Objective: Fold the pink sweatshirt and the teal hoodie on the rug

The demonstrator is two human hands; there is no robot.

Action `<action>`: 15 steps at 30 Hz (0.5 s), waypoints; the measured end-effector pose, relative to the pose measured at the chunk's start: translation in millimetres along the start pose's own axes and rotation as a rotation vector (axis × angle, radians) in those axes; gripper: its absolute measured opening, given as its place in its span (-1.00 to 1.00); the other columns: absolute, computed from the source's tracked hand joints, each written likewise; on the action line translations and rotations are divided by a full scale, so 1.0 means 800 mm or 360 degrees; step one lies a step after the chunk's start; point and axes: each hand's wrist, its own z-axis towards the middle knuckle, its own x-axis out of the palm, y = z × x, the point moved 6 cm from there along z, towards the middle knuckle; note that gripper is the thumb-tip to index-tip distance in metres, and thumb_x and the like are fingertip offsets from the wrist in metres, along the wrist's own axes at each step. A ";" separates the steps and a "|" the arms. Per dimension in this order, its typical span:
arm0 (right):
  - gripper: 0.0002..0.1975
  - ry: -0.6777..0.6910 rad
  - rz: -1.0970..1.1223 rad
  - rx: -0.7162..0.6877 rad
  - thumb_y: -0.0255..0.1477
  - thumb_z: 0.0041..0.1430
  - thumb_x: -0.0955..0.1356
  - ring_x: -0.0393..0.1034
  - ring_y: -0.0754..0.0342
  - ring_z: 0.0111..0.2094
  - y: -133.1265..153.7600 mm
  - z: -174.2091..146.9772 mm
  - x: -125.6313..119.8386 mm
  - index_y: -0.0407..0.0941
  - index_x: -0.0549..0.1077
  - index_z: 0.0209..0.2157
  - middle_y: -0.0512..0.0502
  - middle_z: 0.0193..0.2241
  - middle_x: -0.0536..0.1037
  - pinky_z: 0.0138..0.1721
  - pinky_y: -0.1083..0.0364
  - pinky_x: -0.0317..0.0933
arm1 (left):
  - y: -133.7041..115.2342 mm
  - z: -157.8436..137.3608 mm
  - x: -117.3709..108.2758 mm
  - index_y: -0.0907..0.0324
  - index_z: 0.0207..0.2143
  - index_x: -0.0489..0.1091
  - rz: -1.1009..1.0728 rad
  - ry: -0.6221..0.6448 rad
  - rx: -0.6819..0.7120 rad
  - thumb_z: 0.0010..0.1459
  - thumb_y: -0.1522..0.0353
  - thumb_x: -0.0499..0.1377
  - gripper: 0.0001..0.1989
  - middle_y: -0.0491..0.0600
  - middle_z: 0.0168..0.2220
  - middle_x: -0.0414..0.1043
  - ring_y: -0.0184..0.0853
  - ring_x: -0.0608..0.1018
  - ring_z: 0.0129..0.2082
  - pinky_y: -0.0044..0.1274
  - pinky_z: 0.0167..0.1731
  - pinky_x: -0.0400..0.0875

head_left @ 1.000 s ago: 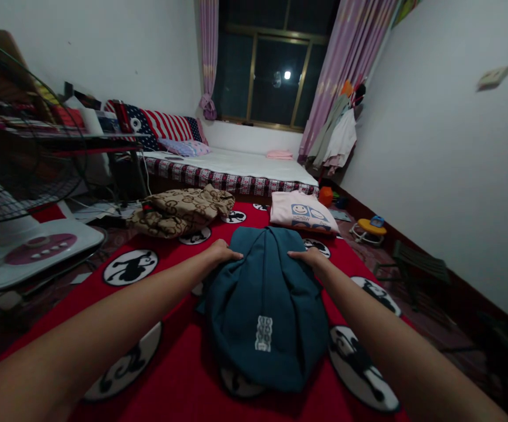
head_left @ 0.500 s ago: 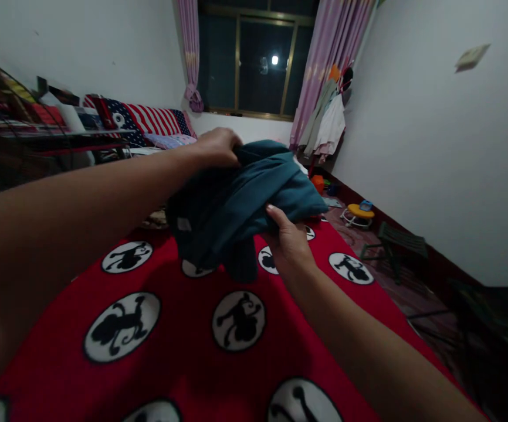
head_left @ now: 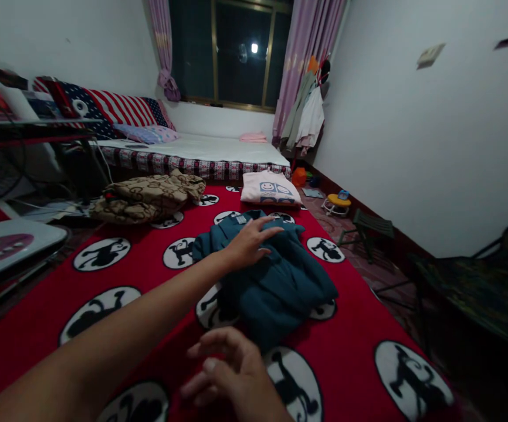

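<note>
A dark teal garment (head_left: 275,287), loosely folded with a pale label near its collar, lies on the red blanket (head_left: 157,325) patterned with white monkey circles. My left hand (head_left: 251,241) reaches over the garment's upper part with fingers spread; whether it touches the cloth I cannot tell. Lower down, my right hand (head_left: 232,372) hovers above the blanket just in front of the garment, fingers curved and apart, with nothing in it.
Beyond the garment are a folded pink shirt (head_left: 269,187) and a crumpled brown patterned cloth (head_left: 148,196). A sofa bed (head_left: 210,149) stands under the window. On the right are a yellow stool (head_left: 338,200), a dark folding stool (head_left: 371,225) and a camouflage chair (head_left: 483,275).
The teal garment, held up in both hands before, now lies on the blanket. Both hands have let go; the right has drawn back toward me. The view has shifted right.
</note>
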 end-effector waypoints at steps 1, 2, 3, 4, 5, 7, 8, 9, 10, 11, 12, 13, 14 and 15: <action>-0.65 0.0022 -0.0214 -0.0114 -0.20 0.02 0.43 0.51 0.09 -0.45 0.025 -0.012 -0.011 -0.12 0.43 -0.22 -0.13 -0.22 0.55 -0.43 0.13 0.31 | 0.004 -0.021 -0.020 0.13 0.15 0.27 -0.0046 -0.0185 -0.0118 0.06 0.47 0.24 -0.44 0.14 0.23 0.16 -0.12 0.27 0.20 -0.23 0.15 0.20; -0.72 -0.0025 -0.0474 -0.0289 -0.22 0.10 0.39 0.49 0.10 -0.44 0.057 -0.023 -0.027 -0.13 0.46 -0.25 -0.12 -0.26 0.56 -0.37 0.11 0.32 | 0.007 -0.044 -0.039 0.14 0.11 0.30 -0.0074 -0.0334 -0.0236 0.12 0.45 0.19 -0.53 0.12 0.18 0.23 -0.17 0.30 0.17 -0.29 0.14 0.22; -0.78 -0.0090 -0.0747 -0.0467 -0.26 0.17 0.34 0.49 0.07 -0.34 0.090 -0.031 -0.045 -0.12 0.48 -0.28 -0.11 -0.31 0.55 -0.27 0.09 0.32 | 0.010 -0.069 -0.055 0.15 0.03 0.36 -0.0085 -0.0438 -0.0370 0.17 0.42 0.14 -0.65 0.09 0.09 0.33 -0.20 0.37 0.11 -0.33 0.10 0.26; -0.81 -0.0198 -0.1041 -0.0694 -0.29 0.21 0.32 0.48 0.04 -0.25 0.126 -0.037 -0.065 -0.11 0.49 -0.31 -0.11 -0.29 0.55 -0.19 0.06 0.31 | 0.014 -0.094 -0.066 0.15 -0.06 0.41 -0.0083 -0.0468 -0.0513 0.21 0.38 0.10 -0.74 0.06 -0.01 0.40 -0.22 0.44 0.02 -0.37 0.05 0.31; -0.82 -0.0361 -0.1321 -0.0935 -0.31 0.21 0.31 0.45 0.01 -0.16 0.159 -0.043 -0.087 -0.09 0.49 -0.31 -0.12 -0.23 0.54 -0.10 0.03 0.28 | 0.018 -0.118 -0.072 0.15 -0.14 0.44 -0.0076 -0.0444 -0.0663 0.23 0.33 0.08 -0.79 0.03 -0.10 0.46 -0.23 0.48 -0.06 -0.39 -0.02 0.35; -0.82 -0.0738 -0.1783 -0.1260 -0.29 0.18 0.32 0.35 -0.05 -0.01 0.206 -0.046 -0.133 -0.07 0.48 -0.25 -0.15 -0.08 0.49 0.07 -0.05 0.17 | 0.031 -0.162 -0.070 0.14 -0.25 0.47 -0.0092 -0.0293 -0.0973 0.23 0.21 0.06 -0.74 0.00 -0.22 0.51 -0.21 0.54 -0.18 -0.41 -0.14 0.40; -0.77 -0.0879 -0.1993 -0.1292 -0.26 0.16 0.33 0.30 -0.09 0.05 0.218 -0.041 -0.154 -0.07 0.46 -0.19 -0.18 -0.02 0.46 0.12 -0.10 0.11 | 0.039 -0.180 -0.064 0.14 -0.26 0.47 -0.0151 -0.0201 -0.1134 0.22 0.15 0.05 -0.69 0.01 -0.27 0.53 -0.20 0.55 -0.24 -0.42 -0.21 0.42; -0.68 -0.0973 -0.2165 -0.1242 -0.22 0.12 0.34 0.27 -0.13 0.08 0.224 -0.033 -0.175 -0.09 0.45 -0.13 -0.21 0.01 0.44 0.14 -0.14 0.09 | 0.047 -0.196 -0.055 0.16 -0.22 0.47 -0.0268 -0.0121 -0.1309 0.21 0.10 0.05 -0.64 0.02 -0.31 0.53 -0.19 0.57 -0.29 -0.43 -0.29 0.44; -0.59 -0.1034 -0.2292 -0.1109 -0.18 0.09 0.34 0.25 -0.17 0.09 0.224 -0.023 -0.194 -0.12 0.42 -0.07 -0.25 0.02 0.42 0.13 -0.16 0.10 | 0.056 -0.207 -0.044 0.18 -0.14 0.44 -0.0440 -0.0065 -0.1494 0.20 0.07 0.04 -0.59 0.04 -0.35 0.53 -0.18 0.57 -0.35 -0.44 -0.38 0.45; -0.50 -0.1066 -0.2379 -0.0937 -0.14 0.07 0.34 0.25 -0.20 0.10 0.221 -0.014 -0.212 -0.14 0.39 -0.02 -0.28 0.03 0.41 0.11 -0.18 0.12 | 0.064 -0.215 -0.032 0.21 -0.02 0.37 -0.0649 -0.0052 -0.1670 0.20 0.05 0.04 -0.52 0.06 -0.36 0.52 -0.19 0.57 -0.41 -0.45 -0.45 0.45; -0.42 -0.1080 -0.2427 -0.0757 -0.10 0.06 0.33 0.25 -0.22 0.10 0.216 -0.005 -0.226 -0.16 0.36 0.03 -0.30 0.05 0.40 0.09 -0.19 0.15 | 0.072 -0.218 -0.022 0.23 0.10 0.25 -0.0859 -0.0081 -0.1819 0.19 0.04 0.05 -0.43 0.08 -0.35 0.52 -0.21 0.57 -0.45 -0.47 -0.52 0.44; -0.37 -0.1088 -0.2449 -0.0596 -0.06 0.07 0.32 0.26 -0.23 0.10 0.210 0.000 -0.236 -0.18 0.33 0.07 -0.31 0.07 0.39 0.08 -0.19 0.16 | 0.079 -0.216 -0.013 0.23 0.20 0.10 -0.1039 -0.0140 -0.1923 0.17 0.03 0.07 -0.34 0.10 -0.30 0.51 -0.22 0.57 -0.46 -0.49 -0.55 0.44; -0.33 -0.1101 -0.2460 -0.0477 -0.04 0.08 0.30 0.26 -0.24 0.11 0.206 0.004 -0.243 -0.18 0.30 0.11 -0.31 0.10 0.37 0.08 -0.19 0.16 | 0.087 -0.210 -0.006 0.19 0.26 -0.04 -0.1158 -0.0213 -0.1978 0.15 0.02 0.09 -0.25 0.13 -0.24 0.50 -0.22 0.58 -0.44 -0.49 -0.57 0.45; -0.30 -0.1120 -0.2473 -0.0404 -0.02 0.09 0.28 0.24 -0.24 0.12 0.203 0.007 -0.247 -0.18 0.27 0.14 -0.30 0.12 0.34 0.09 -0.18 0.16 | 0.094 -0.201 -0.001 0.15 0.29 -0.14 -0.1211 -0.0278 -0.1987 0.13 0.01 0.13 -0.18 0.15 -0.17 0.48 -0.22 0.59 -0.40 -0.49 -0.55 0.47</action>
